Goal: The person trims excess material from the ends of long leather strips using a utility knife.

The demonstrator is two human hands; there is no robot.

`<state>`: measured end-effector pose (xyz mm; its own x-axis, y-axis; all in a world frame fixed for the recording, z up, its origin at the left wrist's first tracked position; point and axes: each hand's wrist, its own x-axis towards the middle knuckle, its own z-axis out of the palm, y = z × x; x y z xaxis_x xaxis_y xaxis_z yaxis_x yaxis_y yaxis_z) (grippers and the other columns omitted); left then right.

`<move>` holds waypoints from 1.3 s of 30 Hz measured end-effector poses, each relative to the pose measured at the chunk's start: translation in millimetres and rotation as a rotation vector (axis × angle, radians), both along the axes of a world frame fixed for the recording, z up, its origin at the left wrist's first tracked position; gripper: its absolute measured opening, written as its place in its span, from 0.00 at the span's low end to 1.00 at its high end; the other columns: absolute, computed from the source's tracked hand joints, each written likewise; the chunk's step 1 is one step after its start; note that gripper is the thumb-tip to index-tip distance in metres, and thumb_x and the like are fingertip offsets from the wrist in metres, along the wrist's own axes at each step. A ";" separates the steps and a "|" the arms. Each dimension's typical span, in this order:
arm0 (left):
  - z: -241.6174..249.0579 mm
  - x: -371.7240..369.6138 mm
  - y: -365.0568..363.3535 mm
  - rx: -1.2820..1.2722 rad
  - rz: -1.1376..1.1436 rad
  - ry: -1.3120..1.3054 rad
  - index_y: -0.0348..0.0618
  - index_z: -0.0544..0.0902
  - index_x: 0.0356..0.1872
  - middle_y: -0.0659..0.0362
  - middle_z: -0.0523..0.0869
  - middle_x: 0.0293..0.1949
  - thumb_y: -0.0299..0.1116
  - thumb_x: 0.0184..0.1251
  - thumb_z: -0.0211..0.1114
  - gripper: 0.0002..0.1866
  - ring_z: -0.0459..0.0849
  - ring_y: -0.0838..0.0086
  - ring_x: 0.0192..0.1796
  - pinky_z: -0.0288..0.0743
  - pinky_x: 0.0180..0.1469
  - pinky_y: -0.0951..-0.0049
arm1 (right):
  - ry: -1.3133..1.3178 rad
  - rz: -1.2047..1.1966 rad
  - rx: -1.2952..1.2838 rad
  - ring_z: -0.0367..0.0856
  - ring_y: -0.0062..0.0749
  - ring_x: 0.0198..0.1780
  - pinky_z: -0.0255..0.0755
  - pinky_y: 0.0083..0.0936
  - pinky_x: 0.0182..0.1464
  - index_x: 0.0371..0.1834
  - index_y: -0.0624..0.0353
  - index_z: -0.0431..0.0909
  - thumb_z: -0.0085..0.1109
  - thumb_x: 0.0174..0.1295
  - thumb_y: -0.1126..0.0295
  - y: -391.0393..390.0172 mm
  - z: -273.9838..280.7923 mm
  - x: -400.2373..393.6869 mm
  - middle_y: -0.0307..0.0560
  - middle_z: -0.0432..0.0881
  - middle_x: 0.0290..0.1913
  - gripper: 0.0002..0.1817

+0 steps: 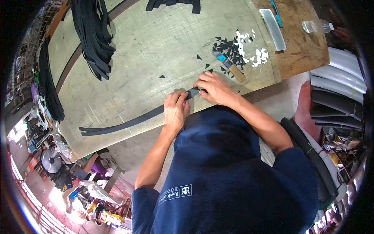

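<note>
Long black strips (136, 119) lie along the table's near edge, two ends fanned apart at the left. My left hand (176, 109) has its fingers closed on the strips near their right part. My right hand (214, 89) is just to the right, its fingers bent around the strips' right end, with the thumb close to the tip. Beyond my right hand, a wooden-handled knife (236, 73) with blue tape lies on the table. Small black triangular scraps (230, 48) and white scraps (260, 57) are scattered around it.
The pale table (136, 58) bears a bundle of black strips (91, 39), another at its left edge (48, 85) and black pieces at the top. On the right are a white bar (272, 29), a blue cutter (277, 13) and a clear bottle (316, 26). Rolls (339, 82) stand beyond.
</note>
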<state>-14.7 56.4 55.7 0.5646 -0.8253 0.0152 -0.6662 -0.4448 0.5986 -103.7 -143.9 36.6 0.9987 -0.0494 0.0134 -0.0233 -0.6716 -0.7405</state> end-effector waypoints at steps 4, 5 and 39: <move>0.7 0.3 2.2 0.018 -0.014 0.026 0.36 0.84 0.47 0.52 0.84 0.49 0.23 0.56 0.68 0.16 0.80 0.55 0.53 0.75 0.57 0.59 | 0.004 -0.007 0.007 0.76 0.42 0.50 0.70 0.39 0.54 0.43 0.58 0.82 0.67 0.52 0.74 -0.2 -2.2 0.4 0.44 0.77 0.41 0.14; 1.1 0.1 2.1 0.020 -0.015 0.022 0.36 0.84 0.47 0.51 0.83 0.49 0.23 0.56 0.68 0.16 0.80 0.55 0.53 0.75 0.58 0.59 | 0.004 -0.005 0.007 0.76 0.43 0.50 0.70 0.39 0.54 0.45 0.58 0.82 0.67 0.52 0.74 0.1 -2.1 1.1 0.44 0.78 0.41 0.15; -0.1 -1.5 3.6 0.025 -0.018 -0.014 0.36 0.85 0.48 0.51 0.83 0.50 0.24 0.55 0.69 0.17 0.80 0.56 0.53 0.75 0.56 0.60 | -0.004 -0.032 0.024 0.77 0.42 0.49 0.70 0.39 0.55 0.42 0.60 0.83 0.68 0.50 0.74 0.6 -4.0 0.5 0.44 0.79 0.40 0.14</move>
